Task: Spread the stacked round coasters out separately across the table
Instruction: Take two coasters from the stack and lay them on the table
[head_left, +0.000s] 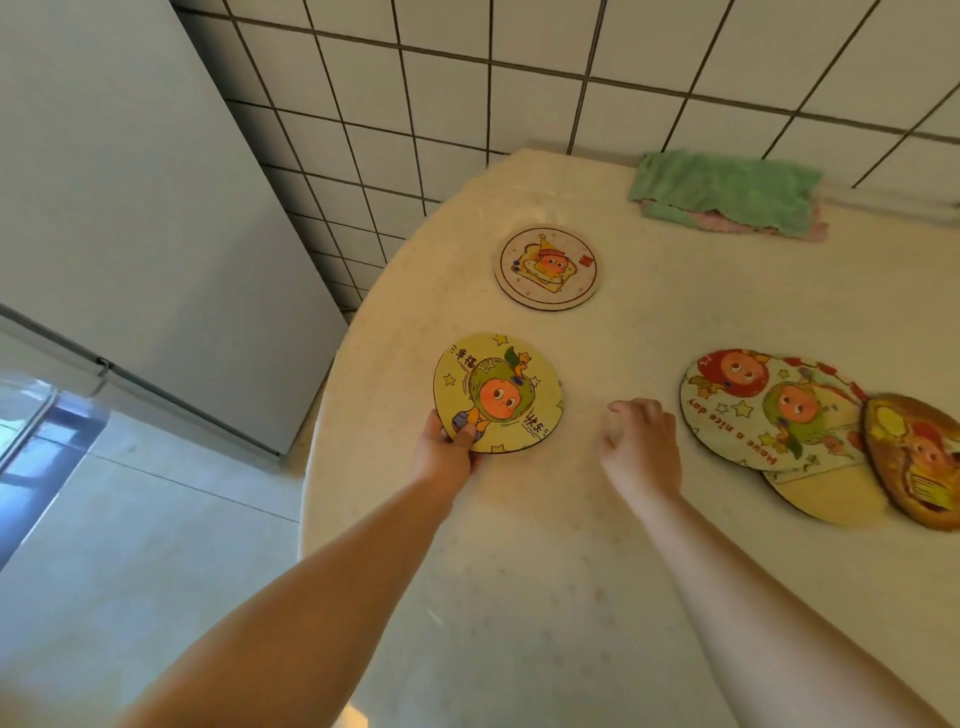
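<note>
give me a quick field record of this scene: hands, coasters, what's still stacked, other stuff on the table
left hand: grips the near edge of the yellow coaster, at the table's left edge
right hand: empty, fingers loosely curled, over the table
coaster laid out alone: toast coaster, flat, farther back
still overlapping: three coasters on the right; "have a nice day" coaster on a plain-looking coaster, and the brown coaster overlapping both
other: green cloth over a pink cloth by the tiled wall
</note>
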